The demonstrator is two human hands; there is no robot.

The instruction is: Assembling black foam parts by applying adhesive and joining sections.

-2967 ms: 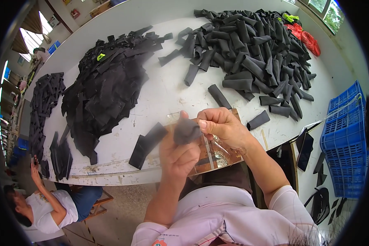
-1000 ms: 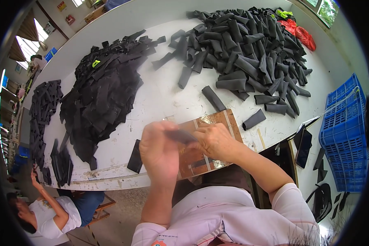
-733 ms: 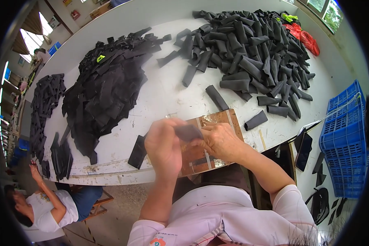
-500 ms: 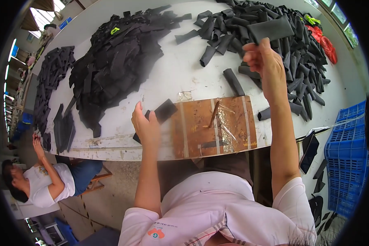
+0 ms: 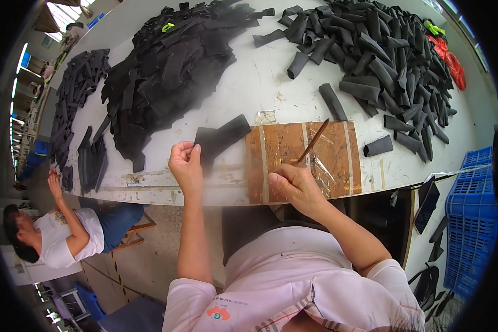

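Observation:
My left hand (image 5: 185, 166) pinches a flat black fabric piece (image 5: 207, 141) between thumb and fingers. Its far right end meets another dark strip (image 5: 235, 128); I cannot tell whether both are one piece. Over the front of the brown wooden board (image 5: 279, 144), my right hand (image 5: 296, 185) has its fingers curled around a thin brown wooden stick (image 5: 317, 139). The stick slants up and to the right from the hand, and its lower end is hidden by the fingers.
A large heap of flat black pieces (image 5: 166, 83) lies at the far left, and rolled black tubes (image 5: 382, 61) fill the far right. A red plastic bag (image 5: 454, 66) sits beyond them. Blue crates (image 5: 470, 221) stand at right. Another person (image 5: 72, 232) sits at left.
My right hand has come down from the far right heap to the board and no longer holds a black tube. The stick leans further right. My left hand has closed on the fabric.

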